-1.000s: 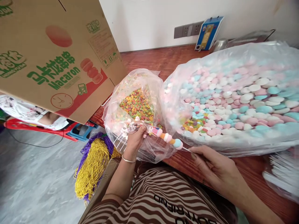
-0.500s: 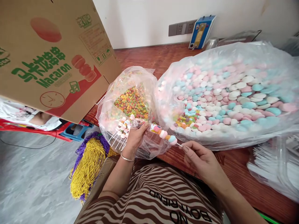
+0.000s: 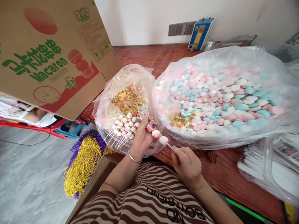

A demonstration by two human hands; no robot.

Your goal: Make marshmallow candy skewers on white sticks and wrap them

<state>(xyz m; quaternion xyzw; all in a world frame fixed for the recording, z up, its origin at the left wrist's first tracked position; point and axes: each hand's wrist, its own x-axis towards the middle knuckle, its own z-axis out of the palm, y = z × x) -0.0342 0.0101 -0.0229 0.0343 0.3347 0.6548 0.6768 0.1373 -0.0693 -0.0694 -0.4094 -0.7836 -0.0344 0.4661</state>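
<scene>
Left hand: the left hand [image 3: 141, 138] is closed around a fan of finished candy skewers [image 3: 122, 127], their bare stick ends pointing down and left; its fingertips also steady the upper end of the skewer in progress [image 3: 156, 134].
Right hand: the right hand [image 3: 185, 161] pinches the bare lower tip of that skewer between thumb and forefinger, the other fingers curled in.
Skewer position: held over the table edge, just in front of the ring-candy bag [image 3: 127, 99], tilted down to the right.
Around: a big clear bag of pastel discs [image 3: 224, 96] lies just right of the ring-candy bag on the wooden table [image 3: 149, 56]; a cardboard box [image 3: 49, 53] printed "Macaron" leans at left; gold and purple bead strands [image 3: 81, 161] hang below it.
Hard to make out: a plastic packet [image 3: 268, 165] of white sticks at right is cut off by the frame; what the skewers' clear wrapper bears is unreadable.
</scene>
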